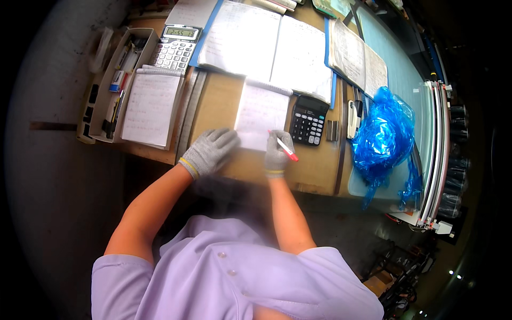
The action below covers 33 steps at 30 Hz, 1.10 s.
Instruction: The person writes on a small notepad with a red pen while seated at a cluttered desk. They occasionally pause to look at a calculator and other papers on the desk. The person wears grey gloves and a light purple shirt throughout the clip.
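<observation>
My right hand (pixel 276 154), in a grey knit glove, grips a white and red pen (pixel 288 150). Its tip rests at the lower right part of a spiral notepad (pixel 261 112) with handwritten lines. My left hand (pixel 210 152), gloved the same way, lies flat with fingers stretched at the pad's lower left corner. Just right of the pad sits a black desk calculator (pixel 309 121). Beyond the pad a large open ledger (pixel 272 45) lies on a blue folder, its pages written on.
At left stand a pen box (pixel 114 88), a second notepad (pixel 151 109) and a silver calculator (pixel 176 49). On the right are a crumpled blue plastic bag (pixel 384 133), a stapler (pixel 353 118) and another open book (pixel 356 56). The wooden desk's (pixel 309 173) front edge runs before me.
</observation>
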Each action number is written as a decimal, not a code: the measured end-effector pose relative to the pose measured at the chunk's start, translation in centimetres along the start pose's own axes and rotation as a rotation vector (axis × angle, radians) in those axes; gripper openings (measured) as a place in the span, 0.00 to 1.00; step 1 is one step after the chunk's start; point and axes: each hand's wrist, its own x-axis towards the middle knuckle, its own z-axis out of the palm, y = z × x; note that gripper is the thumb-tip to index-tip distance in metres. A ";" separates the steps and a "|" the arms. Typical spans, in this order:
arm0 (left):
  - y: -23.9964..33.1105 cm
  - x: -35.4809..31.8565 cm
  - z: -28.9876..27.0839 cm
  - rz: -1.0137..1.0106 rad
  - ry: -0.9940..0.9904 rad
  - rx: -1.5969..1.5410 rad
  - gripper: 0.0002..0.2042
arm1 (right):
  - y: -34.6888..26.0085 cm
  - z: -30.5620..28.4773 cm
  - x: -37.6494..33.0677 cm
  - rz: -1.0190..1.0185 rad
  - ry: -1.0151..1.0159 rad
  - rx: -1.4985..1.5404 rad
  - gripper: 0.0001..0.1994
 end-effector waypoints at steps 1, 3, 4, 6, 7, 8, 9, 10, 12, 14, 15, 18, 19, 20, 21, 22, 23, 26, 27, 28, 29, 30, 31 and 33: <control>0.1 0.0 0.2 0.002 0.002 0.005 0.30 | 0.3 -0.1 -0.3 0.078 -0.015 0.050 0.01; 0.1 0.0 0.2 0.001 0.004 0.006 0.30 | 0.8 -0.3 -0.8 0.233 -0.046 0.149 0.02; 0.1 0.1 0.0 -0.003 0.002 0.002 0.30 | 0.7 -0.3 -0.8 0.236 -0.044 0.159 0.02; 0.2 0.1 0.0 -0.008 -0.001 -0.005 0.30 | 0.6 -0.2 -0.6 0.241 -0.039 0.178 0.03; 0.2 0.0 0.0 -0.012 -0.003 -0.006 0.30 | 0.5 -0.2 -0.6 0.254 -0.042 0.184 0.04; 0.2 0.0 0.0 -0.015 -0.005 -0.008 0.30 | 0.5 -0.2 -0.6 0.268 -0.044 0.189 0.04; 0.2 -0.1 0.1 -0.014 -0.002 -0.002 0.30 | 0.4 -0.2 -0.6 0.281 -0.046 0.195 0.04; 0.2 -0.1 0.2 -0.012 0.002 0.004 0.30 | 0.5 -0.2 -0.6 0.279 -0.043 0.187 0.04; 0.2 -0.2 0.2 -0.009 0.005 0.014 0.30 | 0.7 -0.2 -0.8 0.274 -0.038 0.173 0.04; 0.1 -0.1 0.1 -0.005 0.008 0.024 0.30 | 0.9 -0.1 -0.7 0.268 -0.038 0.186 0.04; 0.2 -0.2 0.1 -0.008 0.000 0.024 0.30 | 1.0 -0.1 -0.8 0.264 -0.038 0.194 0.04; 0.3 -0.1 -0.2 -0.003 0.004 0.024 0.29 | 1.5 0.0 -0.8 0.310 -0.042 0.224 0.05; 0.2 -0.2 0.0 0.004 0.018 0.023 0.29 | 1.9 0.2 -0.7 0.269 -0.040 0.197 0.05; 0.2 -0.2 0.2 0.019 0.026 0.022 0.30 | 2.0 0.2 -0.7 0.228 -0.038 0.167 0.05; 0.1 -0.1 0.2 0.018 0.018 0.034 0.30 | 2.2 0.0 -0.7 0.186 -0.034 0.137 0.06; 0.2 0.1 0.2 0.022 0.018 0.024 0.30 | 2.1 -0.4 -0.8 0.218 -0.036 0.138 0.06; 0.2 0.3 0.0 0.026 0.021 0.019 0.30 | 1.9 -0.6 -0.7 0.244 -0.037 0.144 0.06; -0.1 -0.2 0.5 0.052 0.071 0.032 0.30 | 1.3 -0.3 -0.4 0.246 -0.045 0.169 0.06; -0.2 -0.3 0.4 0.055 0.090 0.045 0.30 | 1.1 -0.2 -0.5 0.242 -0.049 0.174 0.06; -0.1 -0.6 0.3 0.050 0.093 0.047 0.29 | 0.9 0.0 -0.6 0.272 -0.047 0.216 0.05; -0.1 -0.5 0.3 0.060 0.095 0.042 0.29 | 0.9 0.0 -0.6 0.303 -0.033 0.249 0.05; -0.1 -0.3 0.1 0.063 0.096 0.047 0.29 | 0.9 0.1 -0.5 0.334 -0.021 0.282 0.05; -0.1 -0.5 0.2 0.060 0.100 0.045 0.29 | 1.0 0.1 -0.8 0.330 -0.025 0.265 0.05; -0.2 -0.5 0.2 0.067 0.109 0.048 0.28 | 1.2 0.2 -0.6 0.317 -0.020 0.235 0.04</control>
